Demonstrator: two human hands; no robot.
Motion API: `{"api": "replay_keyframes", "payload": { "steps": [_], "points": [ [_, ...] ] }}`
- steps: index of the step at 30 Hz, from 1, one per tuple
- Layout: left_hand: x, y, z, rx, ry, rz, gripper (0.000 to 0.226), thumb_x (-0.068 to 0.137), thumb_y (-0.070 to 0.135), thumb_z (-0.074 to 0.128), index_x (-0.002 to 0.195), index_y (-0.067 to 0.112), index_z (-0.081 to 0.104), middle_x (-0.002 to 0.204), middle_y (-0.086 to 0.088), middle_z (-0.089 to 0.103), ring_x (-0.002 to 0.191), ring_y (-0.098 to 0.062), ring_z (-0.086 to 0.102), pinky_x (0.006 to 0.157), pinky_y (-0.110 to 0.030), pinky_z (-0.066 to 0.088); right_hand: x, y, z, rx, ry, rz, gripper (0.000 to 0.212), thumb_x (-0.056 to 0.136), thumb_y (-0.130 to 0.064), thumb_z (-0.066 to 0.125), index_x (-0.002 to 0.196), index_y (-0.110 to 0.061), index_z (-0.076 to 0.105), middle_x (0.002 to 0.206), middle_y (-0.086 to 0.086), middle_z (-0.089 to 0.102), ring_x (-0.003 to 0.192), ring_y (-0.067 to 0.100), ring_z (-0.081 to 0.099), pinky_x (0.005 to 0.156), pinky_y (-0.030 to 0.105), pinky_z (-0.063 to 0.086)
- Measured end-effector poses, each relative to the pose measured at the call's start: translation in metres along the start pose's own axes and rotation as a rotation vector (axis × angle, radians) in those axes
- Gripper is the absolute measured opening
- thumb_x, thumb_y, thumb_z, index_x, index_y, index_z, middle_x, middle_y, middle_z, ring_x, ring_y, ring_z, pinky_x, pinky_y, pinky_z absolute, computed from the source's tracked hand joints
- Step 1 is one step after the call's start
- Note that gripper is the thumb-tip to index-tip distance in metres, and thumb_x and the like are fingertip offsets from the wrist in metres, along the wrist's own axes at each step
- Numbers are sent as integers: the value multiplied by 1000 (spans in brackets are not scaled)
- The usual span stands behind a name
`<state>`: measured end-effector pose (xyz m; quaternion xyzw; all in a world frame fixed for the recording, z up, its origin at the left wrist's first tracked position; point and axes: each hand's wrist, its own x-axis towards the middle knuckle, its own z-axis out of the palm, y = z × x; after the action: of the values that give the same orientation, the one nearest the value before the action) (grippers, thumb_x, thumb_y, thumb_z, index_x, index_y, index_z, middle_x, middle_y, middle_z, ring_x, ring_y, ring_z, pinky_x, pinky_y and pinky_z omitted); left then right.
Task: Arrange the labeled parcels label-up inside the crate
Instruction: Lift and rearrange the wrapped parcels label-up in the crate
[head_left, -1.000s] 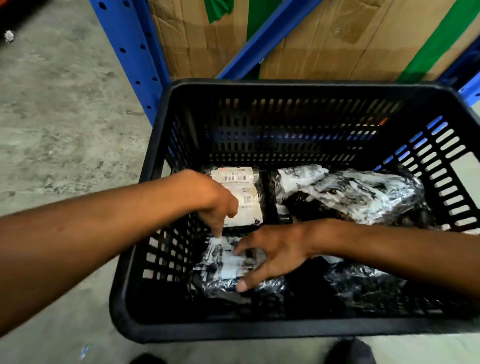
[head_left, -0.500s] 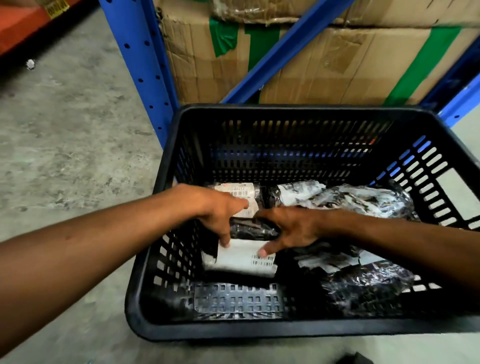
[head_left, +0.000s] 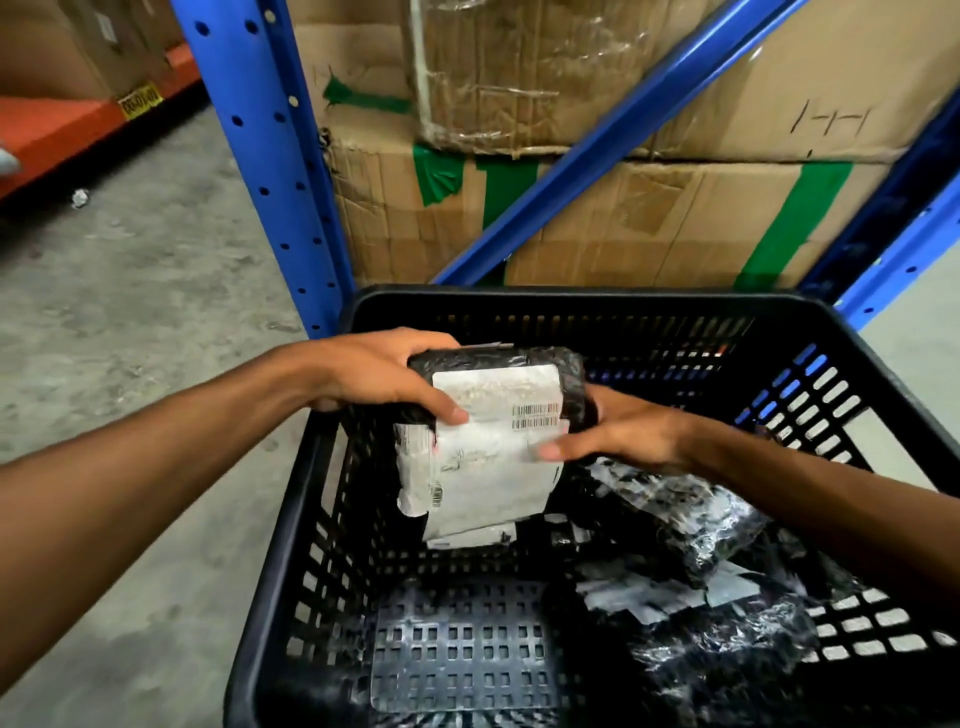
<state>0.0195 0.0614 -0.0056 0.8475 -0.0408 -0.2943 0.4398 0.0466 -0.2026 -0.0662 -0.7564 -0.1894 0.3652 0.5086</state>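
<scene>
The left hand grips the top left edge of a black-wrapped parcel, and the right hand clasps its right side, holding it between them above the crate, white label facing up. Below, more wrapped parcels lie along the crate's right side.

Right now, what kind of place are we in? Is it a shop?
Probably a warehouse or parcel storeroom, not a shop. Blue steel racking holds big taped cardboard boxes, the floor is bare concrete, and both hands hold a labeled parcel over a black plastic crate of wrapped parcels.
</scene>
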Motion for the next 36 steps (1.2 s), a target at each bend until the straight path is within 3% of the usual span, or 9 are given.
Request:
{"api": "replay_keyframes", "payload": {
  "steps": [5,7,10,15,20,24,29,33,36],
  "points": [
    [12,-4,6,-243,258,-68,56,62,27,87,112,23,61,106,-6,71,93,-19,71,75,-35,60,7,10,2,114,155,-3,49,71,-43,79,115,-24,68,112,-5,74,103,14,70,88,26,55],
    [19,-7,18,-455,275,-162,66,65,35,84,123,17,57,111,-8,72,100,-24,69,89,-45,55,9,14,-4,182,246,92,69,60,-59,80,115,-20,67,113,2,73,103,21,70,94,38,52],
    [27,-12,45,-555,244,-305,77,65,51,79,129,14,56,119,-8,69,108,-27,65,99,-45,48,18,19,-4,174,324,167,61,58,-65,76,99,-20,70,97,-2,78,89,18,74,80,34,58],
    [46,-25,74,-341,416,-464,77,88,47,60,147,9,29,138,-12,51,127,-29,47,103,-37,39,39,28,19,-1,409,304,40,87,-53,58,78,-15,63,74,0,68,63,15,64,47,21,50],
    [56,-32,75,-178,445,-515,62,97,30,49,148,5,26,148,-14,39,131,-28,43,94,-29,37,65,40,40,-180,398,355,46,92,-54,47,77,-12,57,72,4,56,64,16,54,66,28,48],
    [57,-35,76,29,398,-564,59,92,11,49,147,1,30,149,-17,39,132,-33,44,103,-34,43,79,40,53,-229,289,348,57,89,-45,59,132,-9,49,127,7,62,113,25,59,92,31,48],
    [55,-35,79,328,308,-576,54,90,9,48,142,1,37,149,-16,38,130,-31,46,96,-30,46,72,43,53,-304,356,256,46,85,-30,70,123,-10,55,125,5,65,107,20,63,77,24,48],
    [52,-36,77,464,239,-600,50,93,12,46,140,-4,36,146,-20,39,123,-32,52,77,-29,51,66,44,56,-332,331,131,49,86,-25,69,129,-12,49,127,6,64,110,21,62,87,27,51],
    [52,-36,75,481,280,-605,51,91,8,49,139,-3,38,144,-20,43,123,-32,54,89,-31,53,70,42,58,-355,311,167,47,88,-27,66,128,-11,48,127,7,62,110,23,61,80,26,49]
  ]
}}
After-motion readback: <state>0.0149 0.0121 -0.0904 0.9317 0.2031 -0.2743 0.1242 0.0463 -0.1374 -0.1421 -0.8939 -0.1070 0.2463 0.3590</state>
